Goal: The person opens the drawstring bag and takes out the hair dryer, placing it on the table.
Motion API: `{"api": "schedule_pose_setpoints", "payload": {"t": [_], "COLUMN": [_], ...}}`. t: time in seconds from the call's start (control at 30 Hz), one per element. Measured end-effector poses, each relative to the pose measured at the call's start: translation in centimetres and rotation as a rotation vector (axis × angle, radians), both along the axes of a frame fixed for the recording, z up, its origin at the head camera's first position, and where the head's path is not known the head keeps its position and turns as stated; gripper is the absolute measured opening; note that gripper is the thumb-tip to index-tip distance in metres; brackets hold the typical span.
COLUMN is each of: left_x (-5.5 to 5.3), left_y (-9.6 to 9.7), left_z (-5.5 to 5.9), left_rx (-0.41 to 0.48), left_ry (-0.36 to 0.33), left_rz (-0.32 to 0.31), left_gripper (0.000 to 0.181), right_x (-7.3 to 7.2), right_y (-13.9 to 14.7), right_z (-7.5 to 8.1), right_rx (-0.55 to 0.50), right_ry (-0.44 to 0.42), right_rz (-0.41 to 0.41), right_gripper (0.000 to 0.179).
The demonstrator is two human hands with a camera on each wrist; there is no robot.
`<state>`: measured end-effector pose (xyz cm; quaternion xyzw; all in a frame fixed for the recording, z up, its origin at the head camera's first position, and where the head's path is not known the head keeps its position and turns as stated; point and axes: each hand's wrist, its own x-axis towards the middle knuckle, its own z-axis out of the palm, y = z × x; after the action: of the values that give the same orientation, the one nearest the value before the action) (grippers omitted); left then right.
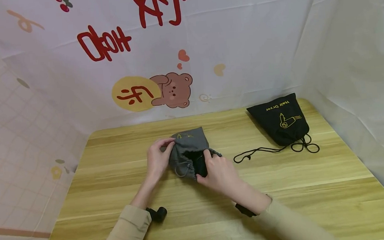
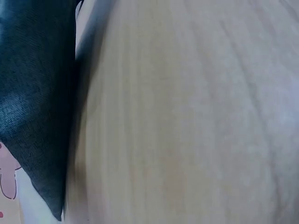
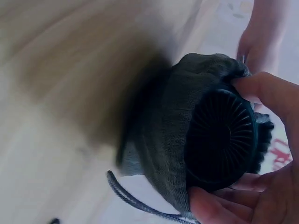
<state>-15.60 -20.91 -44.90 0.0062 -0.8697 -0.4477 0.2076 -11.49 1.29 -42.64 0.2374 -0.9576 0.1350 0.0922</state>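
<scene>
A grey drawstring bag (image 1: 190, 144) with yellow print lies on the table, its gathered mouth facing the person. Inside that mouth shows a black round-ended object (image 3: 222, 135) with radial ribs, like the grille of a hair dryer; the bag cloth hides the rest of it. My right hand (image 1: 220, 172) grips the round end from both sides, fingertips (image 3: 205, 203) right at the bag's rim. On the bag's left side, my left hand (image 1: 159, 157) pinches the cloth between thumb and fingers. Only the bag's dark cloth (image 2: 35, 93) appears in the left wrist view.
A black drawstring bag (image 1: 280, 119) printed "Hair Dryer" lies at the table's back right, its cord (image 1: 264, 150) trailing left. Behind the wooden table (image 1: 114, 151) hangs a white printed curtain (image 1: 240, 38). A small black device (image 1: 157, 214) is by the left sleeve.
</scene>
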Motion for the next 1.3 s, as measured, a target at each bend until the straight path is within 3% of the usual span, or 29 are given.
{"api": "schedule_pose_setpoints", "payload": {"t": [0.27, 0.47, 0.6, 0.73, 0.93, 1.13, 1.2, 1.3], "left_x": [0.0, 0.9, 1.8, 2.5, 2.2, 1.3, 1.0, 0.7], "left_y": [0.0, -0.2, -0.3, -0.4, -0.2, -0.2, -0.2, -0.2], "left_z": [-0.6, -0.9, -0.9, -1.0, -1.1, -1.3, -1.3, -1.4], "left_rx": [-0.067, -0.106, -0.101, -0.112, -0.120, -0.117, -0.120, -0.121], "left_ry": [-0.009, -0.107, -0.178, -0.196, -0.166, -0.134, -0.128, -0.129], "left_rz": [-0.036, -0.098, -0.103, -0.108, -0.080, -0.027, -0.027, -0.025], "left_gripper": [0.014, 0.017, 0.020, 0.019, 0.012, 0.010, 0.010, 0.010], "right_x": [-1.8, -2.3, -2.4, -2.5, -1.9, 0.0, 0.5, 0.7], "right_y": [0.6, 0.9, 0.8, 0.7, 0.6, 1.1, 1.3, 1.7], "right_z": [-2.0, -2.4, -2.7, -2.8, -2.7, -2.3, -2.3, -2.4], "right_rx": [-0.007, -0.006, -0.016, -0.024, -0.131, -0.227, -0.234, -0.234], "right_ry": [-0.081, -0.120, -0.132, -0.137, -0.016, 0.175, 0.194, 0.149], "right_rz": [0.023, 0.021, 0.028, 0.016, -0.020, 0.035, 0.048, 0.048], "right_gripper": [0.074, 0.074, 0.076, 0.072, 0.059, 0.058, 0.060, 0.061]}}
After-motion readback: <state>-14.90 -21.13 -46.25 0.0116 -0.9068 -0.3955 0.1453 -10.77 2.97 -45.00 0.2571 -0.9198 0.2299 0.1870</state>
